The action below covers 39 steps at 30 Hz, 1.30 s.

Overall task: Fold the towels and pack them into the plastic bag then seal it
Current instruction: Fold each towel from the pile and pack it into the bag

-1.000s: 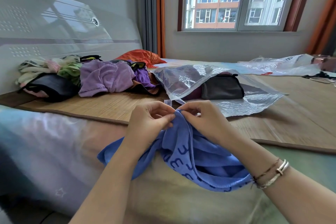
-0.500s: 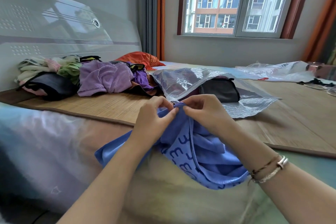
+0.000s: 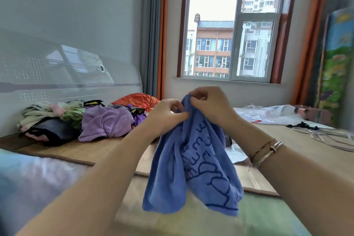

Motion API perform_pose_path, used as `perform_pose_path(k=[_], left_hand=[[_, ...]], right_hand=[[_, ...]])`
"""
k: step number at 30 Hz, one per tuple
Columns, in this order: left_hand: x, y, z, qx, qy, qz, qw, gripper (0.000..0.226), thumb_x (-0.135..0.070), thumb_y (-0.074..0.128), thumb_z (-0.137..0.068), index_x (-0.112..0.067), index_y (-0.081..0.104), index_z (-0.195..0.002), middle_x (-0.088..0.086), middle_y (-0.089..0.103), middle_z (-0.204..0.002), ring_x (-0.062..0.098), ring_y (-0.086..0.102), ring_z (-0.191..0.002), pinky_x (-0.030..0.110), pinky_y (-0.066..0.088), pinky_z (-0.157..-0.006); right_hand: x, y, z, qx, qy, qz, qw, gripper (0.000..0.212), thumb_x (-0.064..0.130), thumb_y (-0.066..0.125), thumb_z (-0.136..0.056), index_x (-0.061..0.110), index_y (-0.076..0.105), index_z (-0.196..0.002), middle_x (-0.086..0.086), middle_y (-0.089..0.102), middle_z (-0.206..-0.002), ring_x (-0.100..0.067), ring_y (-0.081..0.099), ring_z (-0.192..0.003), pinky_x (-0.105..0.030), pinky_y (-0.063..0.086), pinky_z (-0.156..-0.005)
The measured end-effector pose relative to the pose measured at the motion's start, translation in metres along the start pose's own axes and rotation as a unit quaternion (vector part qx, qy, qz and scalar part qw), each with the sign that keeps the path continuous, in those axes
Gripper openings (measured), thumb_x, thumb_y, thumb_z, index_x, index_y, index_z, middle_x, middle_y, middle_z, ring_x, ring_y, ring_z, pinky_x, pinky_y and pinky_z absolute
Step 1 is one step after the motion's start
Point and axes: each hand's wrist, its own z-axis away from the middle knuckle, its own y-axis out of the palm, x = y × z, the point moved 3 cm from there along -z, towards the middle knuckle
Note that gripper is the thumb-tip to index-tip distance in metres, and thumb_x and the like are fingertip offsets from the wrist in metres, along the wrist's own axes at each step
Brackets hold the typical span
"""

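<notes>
- blue towel (image 3: pixel 193 166) hanging bunched up above the bed
- left hand (image 3: pixel 168 114) and right hand (image 3: pixel 207 102) both pinching its top edge, close together

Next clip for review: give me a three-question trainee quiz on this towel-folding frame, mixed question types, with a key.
1. True or false: both hands grip the blue towel with dark lettering.
2. Which lies nearer the white headboard: A) crumpled lilac towel, B) clear plastic bag?
3. Fill in: the bracelets sit on the ___ wrist.

Key: 1 true, left hand and right hand pinch its top edge; 2 A; 3 right.
</notes>
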Motion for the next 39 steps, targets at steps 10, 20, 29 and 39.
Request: perform_pose_path(k=[10, 20, 29, 39], left_hand=[[0.008, 0.009, -0.003, 0.142, -0.105, -0.054, 0.983, 0.037, -0.045, 0.071, -0.079, -0.021, 0.053, -0.058, -0.002, 0.056, -0.069, 0.012, 0.052, -0.066, 0.025, 0.042, -0.065], [0.04, -0.016, 0.016, 0.14, -0.11, -0.207, 0.962, 0.056, -0.031, 0.069, -0.083, -0.02, 0.03, -0.043, -0.008, 0.022, -0.038, 0.011, 0.023, -0.042, 0.025, 0.018, -0.047], [0.048, 0.024, 0.037, 0.086, -0.039, 0.111, 0.989, 0.019, -0.016, 0.056, -0.096, -0.006, 0.071, -0.09, 0.005, 0.07, -0.092, 0.005, 0.067, -0.074, 0.011, 0.05, -0.068], [0.038, 0.041, 0.027, -0.003, -0.025, 0.1, 0.995, 0.023, -0.022, 0.075, -0.08, -0.021, 0.054, -0.09, 0.0, 0.068, -0.091, 0.02, 0.065, -0.08, 0.043, 0.055, -0.082]], right_hand=[[-0.034, -0.018, -0.012, -0.037, 0.054, 0.118, 0.991, 0.024, 0.006, 0.05, -0.09, 0.01, 0.072, -0.099, -0.005, 0.07, -0.1, -0.018, 0.059, -0.093, -0.02, 0.035, -0.075], [-0.095, -0.021, 0.016, -0.074, 0.156, 0.099, 0.98, 0.024, 0.001, 0.046, -0.089, 0.002, 0.065, -0.104, -0.013, 0.066, -0.099, -0.026, 0.056, -0.09, -0.024, 0.033, -0.071], [-0.064, 0.017, 0.035, 0.037, 0.113, -0.103, 0.988, 0.021, -0.002, 0.042, -0.096, 0.01, 0.06, -0.097, -0.007, 0.061, -0.095, -0.01, 0.053, -0.08, -0.013, 0.041, -0.067], [-0.054, 0.023, 0.034, 0.053, 0.078, -0.134, 0.986, 0.023, -0.005, 0.047, -0.093, -0.001, 0.068, -0.101, -0.011, 0.069, -0.099, -0.009, 0.059, -0.079, -0.009, 0.047, -0.069]])
